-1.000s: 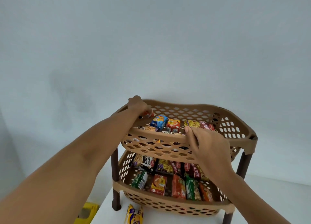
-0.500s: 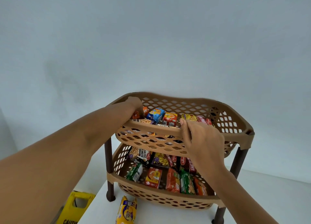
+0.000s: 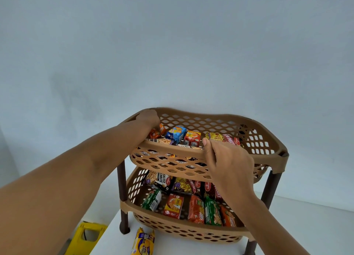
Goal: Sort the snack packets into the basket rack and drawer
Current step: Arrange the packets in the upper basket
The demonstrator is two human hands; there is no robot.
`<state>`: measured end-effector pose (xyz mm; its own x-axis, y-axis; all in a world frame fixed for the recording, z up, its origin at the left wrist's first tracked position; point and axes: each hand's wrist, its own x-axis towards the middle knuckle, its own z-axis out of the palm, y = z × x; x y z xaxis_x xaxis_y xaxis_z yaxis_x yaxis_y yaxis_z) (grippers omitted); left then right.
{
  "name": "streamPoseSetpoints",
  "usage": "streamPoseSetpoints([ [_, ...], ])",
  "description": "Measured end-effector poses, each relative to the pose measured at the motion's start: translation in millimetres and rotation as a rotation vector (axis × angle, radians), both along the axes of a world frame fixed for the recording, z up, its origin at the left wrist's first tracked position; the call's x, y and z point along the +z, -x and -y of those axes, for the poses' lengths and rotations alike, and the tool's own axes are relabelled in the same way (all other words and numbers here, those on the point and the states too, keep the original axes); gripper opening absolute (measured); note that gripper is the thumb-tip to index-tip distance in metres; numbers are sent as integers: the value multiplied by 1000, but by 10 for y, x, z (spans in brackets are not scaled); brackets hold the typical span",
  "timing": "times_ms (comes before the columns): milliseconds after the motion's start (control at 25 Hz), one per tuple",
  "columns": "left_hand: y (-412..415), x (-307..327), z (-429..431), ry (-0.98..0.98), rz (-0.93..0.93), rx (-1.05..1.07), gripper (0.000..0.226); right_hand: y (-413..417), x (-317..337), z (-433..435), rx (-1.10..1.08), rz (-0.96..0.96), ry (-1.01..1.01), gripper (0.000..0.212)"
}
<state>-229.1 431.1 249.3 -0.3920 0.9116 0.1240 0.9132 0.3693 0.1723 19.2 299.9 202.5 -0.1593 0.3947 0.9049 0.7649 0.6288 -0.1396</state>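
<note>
A two-tier brown basket rack [image 3: 268, 137] stands on a white table against the wall. My left hand [image 3: 148, 118] reaches into the far left corner of the top basket, fingers on an orange snack packet [image 3: 158, 131]. Beside it lie a blue packet [image 3: 176, 133], an orange-red packet [image 3: 192, 137] and a yellow-red packet [image 3: 220, 137]. My right hand [image 3: 228, 159] grips the top basket's front rim [image 3: 172, 146]. The lower basket [image 3: 191, 233] holds several packets, among them a salted peanuts pack [image 3: 160, 179] and a green packet [image 3: 211, 210].
A yellow-and-purple biscuit packet [image 3: 143, 243] lies on the white table [image 3: 306, 226] in front of the rack. A yellow caution sign [image 3: 84, 237] stands on the floor at lower left. A plain wall rises behind the rack.
The view has shifted, so the rack sits lower and more to the right. My left hand has slid deeper into the top basket's far left corner, onto the orange packet. My right hand stays on the rim.
</note>
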Motion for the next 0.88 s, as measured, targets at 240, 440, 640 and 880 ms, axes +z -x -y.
streamPoseSetpoints([
  [240,-145,294,218,-498,188,59,23,-50,39,30,14,60,58,41],
  [440,-507,307,1186,-873,244,-165,13,-72,91,71,3,72,183,32],
  [640,-747,-134,2218,-1075,297,-300,5,-108,194,131,130,-16,278,13],
  [880,-781,-932,3095,-939,374,-242,1,-94,-115,603,148,-236,61,19],
])
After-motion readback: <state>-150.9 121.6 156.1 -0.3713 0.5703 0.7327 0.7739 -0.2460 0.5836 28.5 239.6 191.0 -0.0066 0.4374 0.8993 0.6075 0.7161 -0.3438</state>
